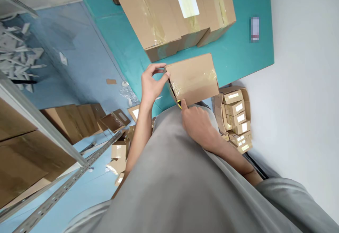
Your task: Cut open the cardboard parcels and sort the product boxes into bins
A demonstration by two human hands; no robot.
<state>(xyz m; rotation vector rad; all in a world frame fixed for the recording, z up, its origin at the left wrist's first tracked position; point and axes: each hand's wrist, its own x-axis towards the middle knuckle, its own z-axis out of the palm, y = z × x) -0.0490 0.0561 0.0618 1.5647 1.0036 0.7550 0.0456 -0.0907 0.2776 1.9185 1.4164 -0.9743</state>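
A small cardboard box (193,81) with clear tape across its top lies at the near edge of the green table (246,54). My left hand (153,81) grips the box's upper left corner, thumb on top and fingers along the far side. In my right hand (197,121) is a yellow-and-black box cutter (179,103), its index finger stretched along it. The cutter's tip is at the near left corner of the box, by the taped left edge, where a dark gap shows. The blade itself is too small to make out.
A large taped carton (169,14) with a white label stands across the table. At right below the table, an open carton (247,102) holds several small labelled boxes. Metal shelving (63,187) with cartons is at left. White scraps (18,49) lie on the floor.
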